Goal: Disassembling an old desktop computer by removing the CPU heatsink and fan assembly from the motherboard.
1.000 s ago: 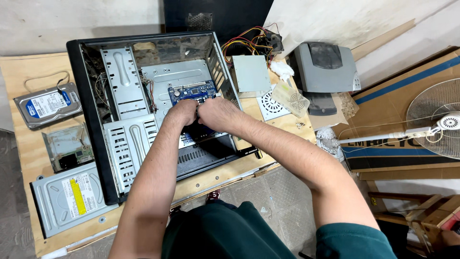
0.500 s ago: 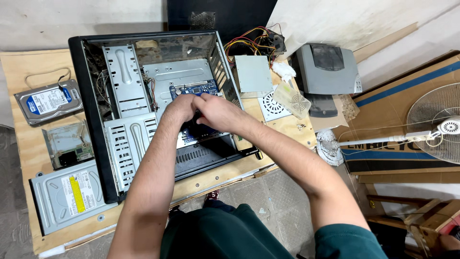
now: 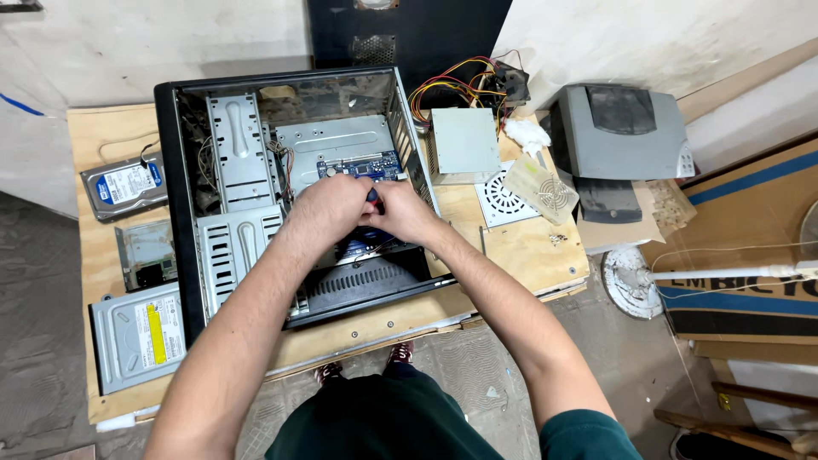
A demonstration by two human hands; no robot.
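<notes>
My computer case is dull grey metal inside, with a black painted rim. The circuit board under my hands looks shiny blue. The table is pale, rough wood. The power supply box is smooth grey metal. The printer beside it is matt grey plastic.

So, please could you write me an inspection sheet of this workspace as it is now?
Surface: wooden table, worn.
Job's things: open computer case; blue circuit board inside.
Clutter: hard drive, optical drive, power supply, fan grille.
Hands: left hand and right hand together over the board, around a small dark tool; which hand grips it is unclear.
Cables: coloured bundle behind the power supply.
Surroundings: grey printer, cardboard box.
</notes>
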